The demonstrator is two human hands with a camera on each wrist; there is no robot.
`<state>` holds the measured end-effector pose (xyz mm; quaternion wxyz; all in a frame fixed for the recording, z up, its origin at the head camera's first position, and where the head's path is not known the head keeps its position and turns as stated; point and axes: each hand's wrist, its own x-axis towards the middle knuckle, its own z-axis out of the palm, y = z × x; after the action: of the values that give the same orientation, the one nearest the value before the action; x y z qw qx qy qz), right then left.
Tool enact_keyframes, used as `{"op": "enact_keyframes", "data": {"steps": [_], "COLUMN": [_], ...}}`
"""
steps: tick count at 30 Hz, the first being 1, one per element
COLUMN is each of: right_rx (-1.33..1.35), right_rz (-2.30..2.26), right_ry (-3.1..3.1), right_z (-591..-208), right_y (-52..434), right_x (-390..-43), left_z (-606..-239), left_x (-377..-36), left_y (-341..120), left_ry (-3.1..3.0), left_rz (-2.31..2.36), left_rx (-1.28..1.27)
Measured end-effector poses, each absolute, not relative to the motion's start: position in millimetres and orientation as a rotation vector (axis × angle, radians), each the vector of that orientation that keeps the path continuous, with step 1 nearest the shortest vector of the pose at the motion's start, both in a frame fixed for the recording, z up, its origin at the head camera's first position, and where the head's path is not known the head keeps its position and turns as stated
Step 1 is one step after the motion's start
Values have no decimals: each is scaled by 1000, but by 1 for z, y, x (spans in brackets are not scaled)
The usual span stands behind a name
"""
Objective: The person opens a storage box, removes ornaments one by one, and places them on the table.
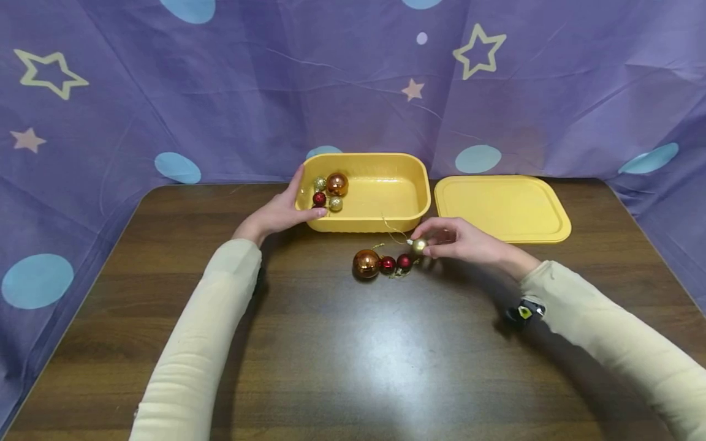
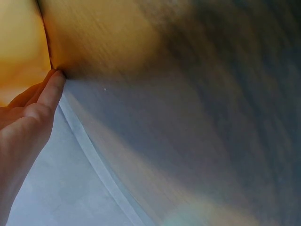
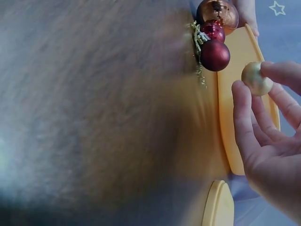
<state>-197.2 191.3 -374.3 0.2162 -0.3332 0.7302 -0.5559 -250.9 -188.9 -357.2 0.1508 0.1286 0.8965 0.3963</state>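
Observation:
At the left end of a yellow plastic box [image 1: 369, 225], my left hand [image 1: 281, 211] grips the corner, thumb over the front rim and fingers along the outer side. In the left wrist view, the fingers [image 2: 51, 92] lie against the box's wall. My right hand [image 1: 460, 242] pinches a small gold bauble [image 3: 257, 79] between thumb and fingers, just in front of the box; its thin string loop sticks up toward the rim. Left of that hand, a large copper bauble [image 1: 366, 264] and two small red baubles, one shiny [image 1: 388, 264] and one matte [image 1: 404, 262], sit in a row on the table.
Inside the box, at its left end, lie a copper bauble [image 1: 337, 184], glittery gold baubles [image 1: 336, 203] and a red bauble [image 1: 319, 198]. The yellow lid [image 1: 502, 208] lies flat right of the box. A purple star-patterned curtain [image 1: 353, 92] hangs behind the wooden table [image 1: 331, 355].

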Motion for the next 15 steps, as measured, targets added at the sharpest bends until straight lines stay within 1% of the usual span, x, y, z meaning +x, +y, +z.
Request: {"op": "enact_keyframes", "data": {"steps": [7, 15], "right_rx": [-853, -854], "right_rz": [-1525, -1416], "right_ry": [2085, 2242], "right_z": [-378, -385], "right_y": [193, 193], "right_x": [-195, -192], "left_z": [-356, -356], "left_x": [-251, -250], "left_y": [-189, -188], "left_ry": [2574, 2569], "left_rz": [1142, 1152], "left_rx": [371, 375]}}
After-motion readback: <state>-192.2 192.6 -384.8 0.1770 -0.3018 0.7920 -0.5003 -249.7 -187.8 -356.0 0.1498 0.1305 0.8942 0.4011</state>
